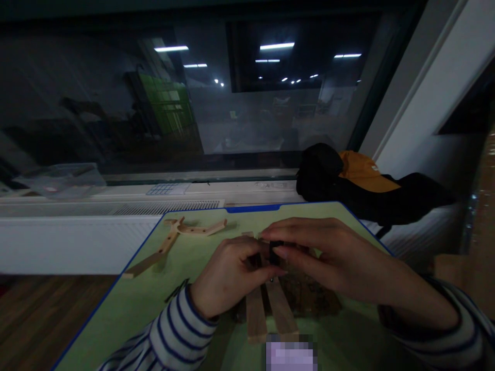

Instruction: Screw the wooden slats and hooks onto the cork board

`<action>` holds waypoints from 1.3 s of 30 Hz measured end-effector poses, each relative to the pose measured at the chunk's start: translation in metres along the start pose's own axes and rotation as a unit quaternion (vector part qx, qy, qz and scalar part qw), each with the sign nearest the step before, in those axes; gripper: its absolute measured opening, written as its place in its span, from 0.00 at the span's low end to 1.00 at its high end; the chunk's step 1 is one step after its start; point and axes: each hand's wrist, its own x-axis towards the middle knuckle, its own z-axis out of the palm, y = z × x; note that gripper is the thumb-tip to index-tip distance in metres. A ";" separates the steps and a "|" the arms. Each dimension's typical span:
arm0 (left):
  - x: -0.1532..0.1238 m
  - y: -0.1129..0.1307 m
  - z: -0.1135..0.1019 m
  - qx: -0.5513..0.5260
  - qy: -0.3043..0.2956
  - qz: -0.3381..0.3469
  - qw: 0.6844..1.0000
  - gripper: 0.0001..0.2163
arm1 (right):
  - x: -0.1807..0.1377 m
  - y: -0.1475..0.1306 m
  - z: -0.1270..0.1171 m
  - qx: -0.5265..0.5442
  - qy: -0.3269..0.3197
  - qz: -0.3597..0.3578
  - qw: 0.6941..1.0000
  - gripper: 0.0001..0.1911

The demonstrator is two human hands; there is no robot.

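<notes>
My left hand (228,275) and my right hand (328,257) meet over a pair of wooden slats (266,312) lying on a green mat (127,309). The left fingers are curled round the slats' far ends. My right thumb and fingers pinch a small black part (275,252) against the wood there. A dark piece lies under my right palm, mostly hidden. Further left on the mat rests a separate wooden piece with curved arms (174,239).
A black bag with an orange cap (363,172) sits on the sill at the back right. A clear plastic bag (62,180) lies on the sill at the left. A small dark tool (176,291) lies on the mat by my left wrist. Beyond is a dark window.
</notes>
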 end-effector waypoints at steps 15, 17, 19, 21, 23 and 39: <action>-0.002 0.002 -0.003 -0.013 -0.039 0.018 0.999 0.04 | -0.001 0.004 0.001 -0.037 0.003 0.001 0.999 0.12; -0.002 0.002 -0.002 -0.014 -0.037 0.015 0.999 0.04 | -0.001 0.004 0.002 -0.041 0.002 0.002 0.999 0.12; -0.001 0.002 -0.001 -0.009 -0.025 0.007 1.000 0.04 | -0.001 0.004 0.002 -0.044 0.002 0.005 0.999 0.11; -0.001 0.002 -0.001 -0.010 -0.014 -0.004 1.000 0.05 | -0.001 0.004 0.002 -0.043 0.000 0.010 0.999 0.12; -0.001 0.003 -0.001 -0.012 -0.004 -0.008 1.000 0.07 | -0.001 0.003 0.001 -0.042 -0.001 0.013 0.999 0.12; -0.001 0.002 -0.002 -0.030 -0.031 -0.033 0.999 0.08 | 0.003 -0.002 -0.006 -0.041 -0.036 0.019 0.998 0.15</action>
